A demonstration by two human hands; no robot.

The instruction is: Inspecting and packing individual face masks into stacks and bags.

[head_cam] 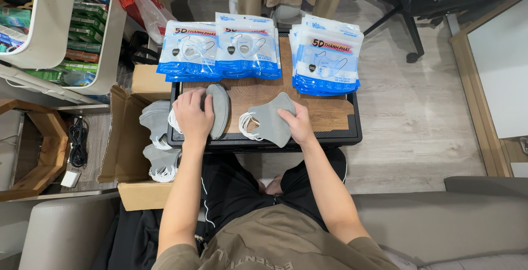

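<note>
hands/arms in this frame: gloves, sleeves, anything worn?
Both bare: no gloves, watch or rings visible on the left hand or right hand. Forearms uncovered; short olive-brown T-shirt sleeves end near the elbows.

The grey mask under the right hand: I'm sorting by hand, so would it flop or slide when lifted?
The mask looks thin and folded flat, so probably light and floppy. Its ear loops hang loose and may snag. The right hand pins one edge.
</note>
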